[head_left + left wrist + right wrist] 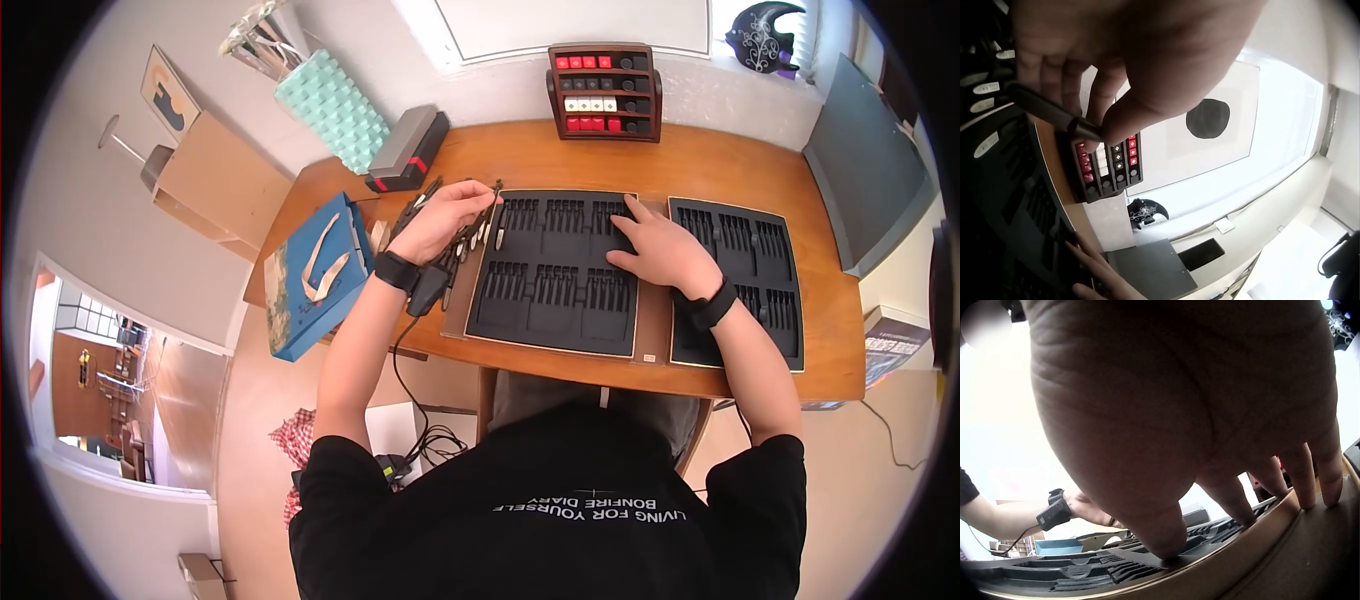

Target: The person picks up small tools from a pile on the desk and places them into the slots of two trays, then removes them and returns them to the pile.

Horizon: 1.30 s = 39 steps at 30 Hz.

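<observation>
A black shirt [560,470] is seen nearest, below the black tray [576,243]. At that tray's far left corner, a slim dark piece [1046,110] is pinched in the fingertip grip of the left hand [440,220], seemingly for fine control; similar pieces [462,245] are heaped just left of it. By its right edge, the right hand [668,250] is spread, fingertips touching, nothing grasped, probably for steadying. A second tray [755,265] is set to its right, both laid flat on the wooden table [500,150]. Beyond it, a rack [605,92] of coloured blocks is stood near a pale wall [490,100].
</observation>
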Each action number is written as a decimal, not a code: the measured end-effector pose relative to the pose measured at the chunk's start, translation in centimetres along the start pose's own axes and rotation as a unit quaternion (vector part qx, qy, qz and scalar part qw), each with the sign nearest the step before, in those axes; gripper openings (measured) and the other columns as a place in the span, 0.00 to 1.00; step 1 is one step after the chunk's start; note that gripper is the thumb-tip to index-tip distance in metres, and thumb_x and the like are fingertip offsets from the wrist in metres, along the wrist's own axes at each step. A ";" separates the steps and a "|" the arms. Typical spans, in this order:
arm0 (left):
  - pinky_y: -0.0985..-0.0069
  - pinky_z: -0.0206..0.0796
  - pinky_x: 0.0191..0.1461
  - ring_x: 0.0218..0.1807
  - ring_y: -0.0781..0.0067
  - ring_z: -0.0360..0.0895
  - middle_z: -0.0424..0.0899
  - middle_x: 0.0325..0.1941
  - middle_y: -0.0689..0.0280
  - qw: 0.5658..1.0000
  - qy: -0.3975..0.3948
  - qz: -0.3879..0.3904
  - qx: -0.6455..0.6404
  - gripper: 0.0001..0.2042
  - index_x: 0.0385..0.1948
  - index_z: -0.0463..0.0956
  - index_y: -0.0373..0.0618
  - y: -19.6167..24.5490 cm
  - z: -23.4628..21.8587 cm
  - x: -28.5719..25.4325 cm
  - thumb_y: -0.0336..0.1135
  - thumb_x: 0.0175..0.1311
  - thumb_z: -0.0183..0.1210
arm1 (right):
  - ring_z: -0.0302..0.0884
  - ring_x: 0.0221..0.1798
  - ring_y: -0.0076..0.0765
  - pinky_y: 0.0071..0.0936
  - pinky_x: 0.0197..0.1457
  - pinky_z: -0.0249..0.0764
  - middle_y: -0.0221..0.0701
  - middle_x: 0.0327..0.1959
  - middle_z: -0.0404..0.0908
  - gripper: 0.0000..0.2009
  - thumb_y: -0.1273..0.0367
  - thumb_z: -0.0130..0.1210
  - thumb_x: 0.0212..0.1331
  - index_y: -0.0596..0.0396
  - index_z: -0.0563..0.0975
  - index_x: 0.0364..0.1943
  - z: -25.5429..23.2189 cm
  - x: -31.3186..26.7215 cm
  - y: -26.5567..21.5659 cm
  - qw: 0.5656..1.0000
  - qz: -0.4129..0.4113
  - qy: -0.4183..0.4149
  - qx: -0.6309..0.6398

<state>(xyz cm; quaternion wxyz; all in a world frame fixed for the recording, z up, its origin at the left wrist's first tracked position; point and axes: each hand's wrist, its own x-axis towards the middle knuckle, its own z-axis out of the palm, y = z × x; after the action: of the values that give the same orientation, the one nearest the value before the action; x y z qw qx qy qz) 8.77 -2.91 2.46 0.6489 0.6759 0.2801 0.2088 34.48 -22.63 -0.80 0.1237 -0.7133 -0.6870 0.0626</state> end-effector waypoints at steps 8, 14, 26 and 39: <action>0.85 0.70 0.37 0.32 0.85 0.75 0.79 0.33 0.70 0.996 0.020 -0.056 0.063 0.09 0.38 0.76 0.40 0.4 0.3 0.9 0.36 0.66 0.58 | 0.64 0.65 0.53 0.38 0.65 0.66 0.52 0.69 0.57 0.28 0.53 0.54 0.59 0.56 0.71 0.59 -0.3 0.0 -0.2 1.000 0.011 -0.004 0.006; 0.83 0.69 0.25 0.23 0.84 0.74 0.77 0.24 0.69 0.957 0.049 -0.064 0.279 0.13 0.34 0.76 0.36 -0.6 1.2 3.0 0.39 0.61 0.63 | 0.65 0.65 0.53 0.38 0.65 0.66 0.53 0.68 0.57 0.28 0.54 0.54 0.59 0.56 0.71 0.59 -0.1 0.0 -0.1 1.000 0.000 0.002 -0.002; 0.76 0.69 0.27 0.23 0.74 0.78 0.81 0.21 0.61 0.844 0.104 0.037 0.525 0.17 0.26 0.79 0.35 -1.7 2.0 2.2 0.45 0.55 0.67 | 0.66 0.64 0.53 0.38 0.64 0.67 0.53 0.68 0.57 0.28 0.54 0.54 0.59 0.57 0.71 0.59 -0.2 0.0 -0.1 1.000 0.000 0.000 0.001; 0.73 0.69 0.32 0.24 0.66 0.79 0.81 0.20 0.62 0.832 0.096 0.045 0.545 0.16 0.21 0.78 0.40 -1.6 3.0 1.3 0.46 0.56 0.64 | 0.67 0.64 0.53 0.38 0.64 0.67 0.53 0.69 0.56 0.28 0.54 0.54 0.58 0.57 0.70 0.59 0.0 0.0 0.0 1.000 0.000 0.000 -0.004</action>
<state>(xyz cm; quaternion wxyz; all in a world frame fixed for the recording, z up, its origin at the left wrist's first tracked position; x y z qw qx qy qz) 11.48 -4.37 0.56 0.1353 0.9083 0.3787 0.1152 34.46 -22.61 -0.80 0.1208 -0.7141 -0.6870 0.0595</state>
